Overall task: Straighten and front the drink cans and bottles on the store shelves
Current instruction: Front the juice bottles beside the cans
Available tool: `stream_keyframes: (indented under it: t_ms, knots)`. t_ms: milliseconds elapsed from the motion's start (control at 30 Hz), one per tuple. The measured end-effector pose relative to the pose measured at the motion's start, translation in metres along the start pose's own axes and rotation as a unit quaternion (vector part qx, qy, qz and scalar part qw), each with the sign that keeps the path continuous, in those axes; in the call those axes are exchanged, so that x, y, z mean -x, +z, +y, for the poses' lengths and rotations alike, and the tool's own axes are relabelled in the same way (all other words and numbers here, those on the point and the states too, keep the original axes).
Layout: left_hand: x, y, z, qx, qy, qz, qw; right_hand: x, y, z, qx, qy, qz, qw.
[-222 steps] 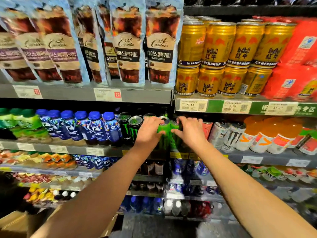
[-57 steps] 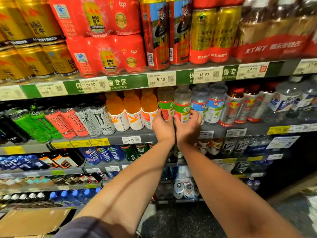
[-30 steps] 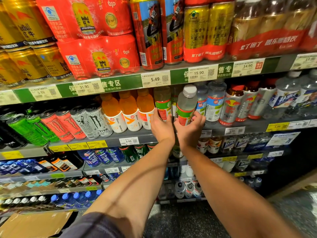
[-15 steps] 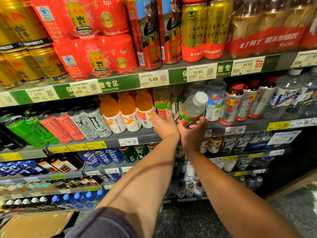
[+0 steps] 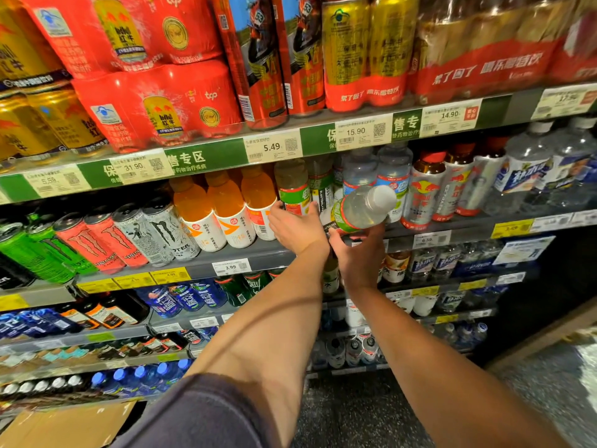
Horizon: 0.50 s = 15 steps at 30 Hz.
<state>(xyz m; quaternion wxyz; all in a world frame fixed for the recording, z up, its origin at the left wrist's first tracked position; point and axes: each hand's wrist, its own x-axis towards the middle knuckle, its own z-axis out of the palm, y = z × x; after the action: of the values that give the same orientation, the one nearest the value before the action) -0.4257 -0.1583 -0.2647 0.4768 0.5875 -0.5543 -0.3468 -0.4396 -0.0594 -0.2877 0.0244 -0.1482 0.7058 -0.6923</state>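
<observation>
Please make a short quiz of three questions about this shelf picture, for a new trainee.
1. True or false: the clear bottle in the right hand stands upright on the shelf.
2. Which drinks stand just left of the left hand? A) orange bottles B) green cans C) blue bottles
3. Fill in: the price tag above the left hand reads ____.

Key: 1 false, it is tilted with its white cap to the right. 2 A. 3 5.49.

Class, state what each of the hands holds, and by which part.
Right hand holds the tilted clear bottle by its base. Left hand rests open against shelved bottles.
</observation>
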Motion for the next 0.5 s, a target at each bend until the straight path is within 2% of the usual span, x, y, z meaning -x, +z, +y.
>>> stream_keyframes:
  t_ms: [100,267,500]
  knots:
    - [-0.002,-0.001,0.000,-0.004,-0.004,0.000,1.000,-0.002,0.000,-0.002,0.021,0.003,-0.010,1.000]
    - [-0.001,-0.009,-0.007,-0.003,0.039,-0.022,0.999,-0.004,0.004,-0.001,0.062,-0.022,-0.018,0.998]
    - [-0.003,-0.037,-0.031,0.027,0.110,-0.068,0.991,-0.014,0.024,0.006,0.123,-0.117,0.004,0.985]
